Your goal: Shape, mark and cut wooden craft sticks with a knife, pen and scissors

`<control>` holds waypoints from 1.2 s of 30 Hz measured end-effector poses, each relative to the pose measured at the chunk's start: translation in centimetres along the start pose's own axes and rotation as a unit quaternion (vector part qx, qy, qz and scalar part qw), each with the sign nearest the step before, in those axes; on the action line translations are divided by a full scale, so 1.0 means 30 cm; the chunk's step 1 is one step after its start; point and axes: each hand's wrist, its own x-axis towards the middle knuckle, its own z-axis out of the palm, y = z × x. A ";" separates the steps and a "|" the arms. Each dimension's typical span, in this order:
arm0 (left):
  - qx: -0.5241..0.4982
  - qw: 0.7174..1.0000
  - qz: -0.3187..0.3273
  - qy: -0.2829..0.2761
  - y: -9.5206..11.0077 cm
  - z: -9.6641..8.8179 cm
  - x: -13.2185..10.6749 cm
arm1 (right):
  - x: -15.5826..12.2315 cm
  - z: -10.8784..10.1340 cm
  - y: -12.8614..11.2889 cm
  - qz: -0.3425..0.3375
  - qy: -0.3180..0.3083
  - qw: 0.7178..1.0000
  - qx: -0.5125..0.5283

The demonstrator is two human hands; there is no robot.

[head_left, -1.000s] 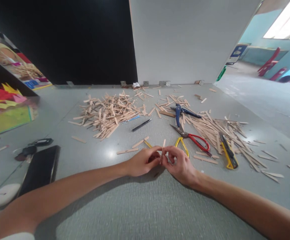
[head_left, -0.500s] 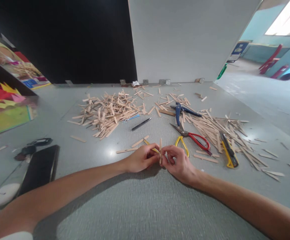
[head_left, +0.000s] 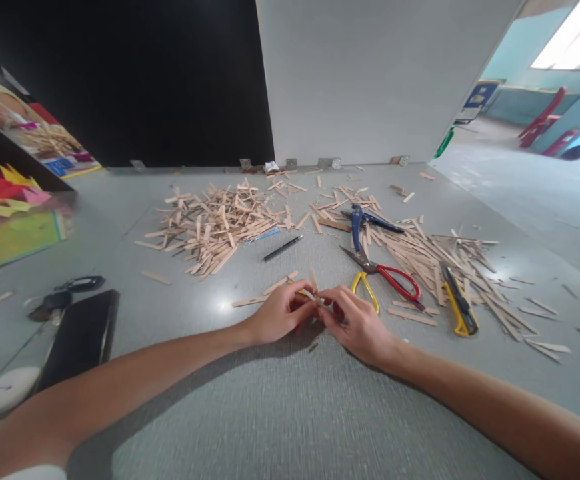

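The left hand (head_left: 281, 312) and the right hand (head_left: 354, 320) jointly pinch a wooden stick (head_left: 313, 277) over the table (head_left: 250, 420), its free end pointing to about 12 o'clock. Relative to this grip, the stick pile (head_left: 213, 230) lies at 10 o'clock, the black pen (head_left: 283, 248) at 11 and the utility knife (head_left: 459, 305) at 3.

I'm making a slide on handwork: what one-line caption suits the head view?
Left hand and right hand meet at a small wooden stick, a loose stick pile lying beyond.
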 end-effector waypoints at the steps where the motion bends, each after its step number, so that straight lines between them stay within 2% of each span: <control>1: 0.000 1.000 0.003 0.003 -0.001 -0.001 0.001 | -0.001 0.000 0.001 0.005 -0.003 1.000 0.000; 10: 0.001 1.000 0.015 0.027 -0.013 -0.005 0.003 | -0.010 0.008 0.011 0.038 -0.016 0.999 0.033; 14: -0.002 0.999 0.022 0.028 -0.018 -0.009 0.004 | -0.010 0.007 0.010 0.047 0.016 0.998 0.031; 19: -0.009 0.997 0.039 0.065 -0.017 -0.018 0.007 | -0.003 0.000 0.017 0.071 0.072 0.995 0.013; 22: 0.093 0.992 0.065 0.047 -0.011 -0.013 -0.004 | 0.003 -0.002 0.023 0.081 0.081 0.993 0.014; 25: 0.239 0.964 0.114 -0.005 -0.009 -0.003 -0.019 | 0.001 0.004 0.027 0.091 0.077 0.992 0.033; 28: 0.279 0.951 0.132 -0.023 -0.013 0.004 -0.024 | -0.008 0.013 0.029 0.103 0.091 0.988 0.076; 32: 0.224 0.965 0.129 0.051 -0.014 0.003 -0.017 | -0.005 0.009 0.023 0.104 0.073 0.989 0.069; 36: 0.156 0.974 0.121 0.112 -0.012 -0.001 -0.018 | 0.012 -0.007 0.009 0.088 -0.031 0.996 0.007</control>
